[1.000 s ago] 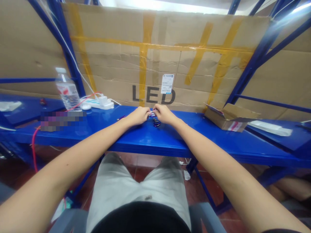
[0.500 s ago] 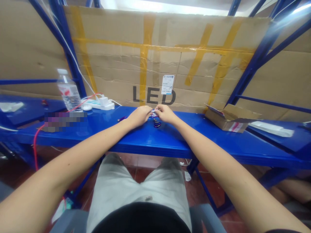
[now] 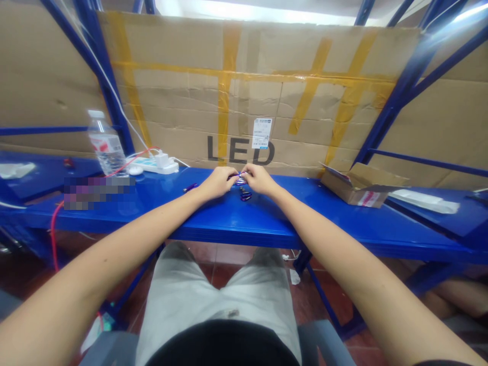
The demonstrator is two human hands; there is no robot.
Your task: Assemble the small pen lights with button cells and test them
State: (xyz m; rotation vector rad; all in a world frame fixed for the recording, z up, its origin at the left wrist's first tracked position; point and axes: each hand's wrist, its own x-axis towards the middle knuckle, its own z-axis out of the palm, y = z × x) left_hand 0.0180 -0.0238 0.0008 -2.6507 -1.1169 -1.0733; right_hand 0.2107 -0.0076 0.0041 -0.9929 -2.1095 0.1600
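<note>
Near the back of the blue table, my left hand point(image 3: 221, 182) and my right hand point(image 3: 260, 179) come almost together with fingertips pinched. Between them shows a small shiny purple-and-silver piece point(image 3: 240, 179); its kind is too small to make out, and fingers cover part of it. Just below, on the tabletop, lie small dark purple glossy pieces point(image 3: 246, 194). A slim dark purple item point(image 3: 190, 187) rests left of my left hand, beside the wrist.
An open cardboard box point(image 3: 368, 188) stands at the right, with white packaging point(image 3: 425, 201) beyond it. At the left are a water bottle point(image 3: 107, 147), a power strip point(image 3: 154, 164) and a red cable point(image 3: 54, 234). A large cardboard sheet point(image 3: 183, 112) walls off the back.
My left fingertips have shifted slightly left, opening a small gap between the hands where more of the shiny piece shows. The right hand stays nearly in place.
</note>
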